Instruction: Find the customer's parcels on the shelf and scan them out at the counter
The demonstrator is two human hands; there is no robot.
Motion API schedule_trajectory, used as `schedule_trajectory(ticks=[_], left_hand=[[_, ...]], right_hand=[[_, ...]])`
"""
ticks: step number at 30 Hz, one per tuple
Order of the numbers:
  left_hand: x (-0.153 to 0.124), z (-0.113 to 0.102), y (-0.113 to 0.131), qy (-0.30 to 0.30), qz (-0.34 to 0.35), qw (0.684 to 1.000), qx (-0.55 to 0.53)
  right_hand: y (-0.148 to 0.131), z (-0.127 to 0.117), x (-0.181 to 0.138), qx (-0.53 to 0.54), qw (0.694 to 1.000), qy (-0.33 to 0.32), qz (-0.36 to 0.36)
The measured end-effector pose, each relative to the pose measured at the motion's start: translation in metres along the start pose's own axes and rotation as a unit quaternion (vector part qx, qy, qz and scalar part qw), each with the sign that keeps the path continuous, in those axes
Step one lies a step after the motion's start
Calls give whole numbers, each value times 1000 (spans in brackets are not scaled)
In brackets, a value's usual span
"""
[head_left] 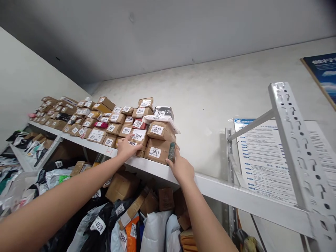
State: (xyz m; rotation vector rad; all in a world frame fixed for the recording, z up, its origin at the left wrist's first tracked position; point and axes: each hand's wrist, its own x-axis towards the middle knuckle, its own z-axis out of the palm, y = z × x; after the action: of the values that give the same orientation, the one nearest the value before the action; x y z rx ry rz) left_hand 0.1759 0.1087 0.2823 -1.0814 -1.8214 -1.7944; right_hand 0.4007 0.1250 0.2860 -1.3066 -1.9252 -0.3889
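My left hand (127,148) rests on the front of a stack of small brown parcels, fingers against the box labelled 5005 (132,143), just under box 5009 (139,135). With my right hand (181,168) I hold a small dark green box (172,151) against the right end of the cardboard box labelled 5011 (157,152). Box 5013 (159,130) lies on top of 5011. All these stand on the top white shelf (210,185).
Numbered parcels run along the top shelf to the far left (65,115). Below it lie bags and boxes, one labelled 4038 (98,225). A perforated metal upright (296,154) stands at right, with a printed notice (265,157) on the wall behind. The ceiling is close above.
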Motion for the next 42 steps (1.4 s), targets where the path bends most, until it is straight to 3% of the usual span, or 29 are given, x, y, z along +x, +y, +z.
schedule_trajectory(ticks=[5, 9, 11, 14, 16, 18, 19, 24, 28, 35, 42], left_hand=[[0, -21, -6, -48, 62, 994, 71], [-2, -43, -17, -97, 226, 958, 150], [-2, -48, -21, -123, 295, 929, 187], [3, -46, -23, -140, 346, 896, 240], [8, -42, -22, -136, 361, 881, 272], [13, -40, -19, -129, 375, 867, 301], [14, -40, -17, -128, 382, 860, 313], [17, -46, -10, -132, 412, 832, 348], [20, -45, -14, -132, 417, 829, 348], [30, -37, -23, -156, 417, 836, 320], [30, -40, -23, -168, 388, 867, 262]], right_hand=[[-1, -1, 0, 3, 1000, 8, -7], [3, 7, -3, 14, 999, 39, -11], [3, 18, -5, 20, 992, 120, -33], [-10, 36, -2, 30, 944, 276, -176], [-33, 42, 4, 27, 899, 320, -299], [-64, 38, 14, 10, 880, 306, -364], [-81, 34, 20, -2, 886, 284, -366], [-143, 0, 47, -88, 958, 128, -240], [-152, -16, 57, -168, 952, 64, -247], [-155, -21, 63, -206, 937, 29, -282], [-165, -16, 63, -155, 965, -5, -210]])
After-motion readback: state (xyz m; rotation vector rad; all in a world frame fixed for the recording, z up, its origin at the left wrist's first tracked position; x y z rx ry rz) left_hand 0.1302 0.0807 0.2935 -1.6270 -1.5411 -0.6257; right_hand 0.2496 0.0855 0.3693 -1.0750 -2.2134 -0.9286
